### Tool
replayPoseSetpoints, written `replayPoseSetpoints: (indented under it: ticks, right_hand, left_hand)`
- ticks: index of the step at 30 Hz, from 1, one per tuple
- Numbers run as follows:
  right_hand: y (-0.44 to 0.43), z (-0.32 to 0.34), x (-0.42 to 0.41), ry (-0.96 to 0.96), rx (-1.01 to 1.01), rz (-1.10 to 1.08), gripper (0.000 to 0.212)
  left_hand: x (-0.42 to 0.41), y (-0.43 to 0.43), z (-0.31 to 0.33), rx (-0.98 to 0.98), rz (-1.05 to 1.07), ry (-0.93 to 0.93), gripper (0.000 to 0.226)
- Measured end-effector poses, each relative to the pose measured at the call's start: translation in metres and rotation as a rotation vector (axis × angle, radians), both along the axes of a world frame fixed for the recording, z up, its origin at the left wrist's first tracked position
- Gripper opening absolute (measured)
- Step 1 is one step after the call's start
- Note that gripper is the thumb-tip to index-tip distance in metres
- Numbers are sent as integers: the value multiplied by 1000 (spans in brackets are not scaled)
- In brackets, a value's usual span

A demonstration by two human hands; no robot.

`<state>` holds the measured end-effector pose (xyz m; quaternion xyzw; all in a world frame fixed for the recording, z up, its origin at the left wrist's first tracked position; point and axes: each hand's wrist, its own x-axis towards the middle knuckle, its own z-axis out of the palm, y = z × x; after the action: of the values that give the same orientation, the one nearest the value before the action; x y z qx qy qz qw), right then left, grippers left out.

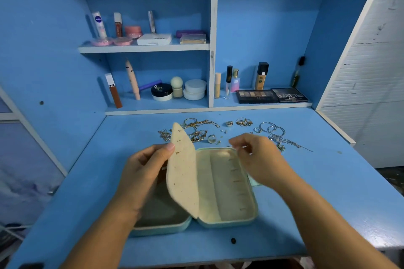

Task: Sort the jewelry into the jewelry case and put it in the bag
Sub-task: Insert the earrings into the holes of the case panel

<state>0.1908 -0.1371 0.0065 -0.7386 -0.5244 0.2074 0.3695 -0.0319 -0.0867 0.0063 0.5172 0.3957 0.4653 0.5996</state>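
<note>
The jewelry case [227, 192] lies open on the bench [317, 192] right in front of you. Both halves are flat and its cream earring flap [183, 172] stands up over the hinge. Your left grip [144, 170] pinches the flap's left edge between thumb and fingers. Your right grip [258, 157] hovers at the case's far right corner with its fingertips drawn close. It is blurred, so I cannot tell whether it has a piece.

The loose jewelry [218, 132] is strewn just beyond the case's far edge: rings, hoops and chains, some tangled.

Hold the flap upright and steady so the right half's slots are exposed. Bring one piece over at a time, lifting rather than dragging, since the chains will likely snag their neighbours.

There is bare bench on both sides of the case. The bench's front edge runs near the case's near side, so avoid sliding it toward you. Past the jewelry the shelf lip carries palettes [273, 95]; reach low and short.
</note>
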Motion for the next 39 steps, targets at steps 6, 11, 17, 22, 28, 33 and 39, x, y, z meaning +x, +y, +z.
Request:
replayPoseSetpoints:
  ticks: [6, 11, 17, 22, 28, 33, 39]
  right_hand:
    - [25, -8, 58, -379, -100, -117, 28]
    - [55, -8, 76, -702, -187, -12, 28]
    - [83, -13, 74, -975, -299, 81, 24]
    - [90, -22, 76, -933, -311, 48, 18]
    - [89, -20, 75, -927, -317, 51, 19]
    - [92, -20, 79, -999, -294, 121, 20]
    - [50, 6, 37, -289, 300, 72, 5]
  left_hand:
    - [-6, 1, -5, -115, -42, -61, 24]
    - [-6, 4, -7, -147, -70, -95, 50]
    - [-13, 1, 4, -15, -79, 54, 30]
    - [-13, -3, 16, 97, -99, 251, 34]
    - [4, -8, 19, 196, -61, 375, 25]
    - [20, -18, 20, 299, 5, 445, 29]
    - [30, -22, 16, 315, 21, 398, 48]
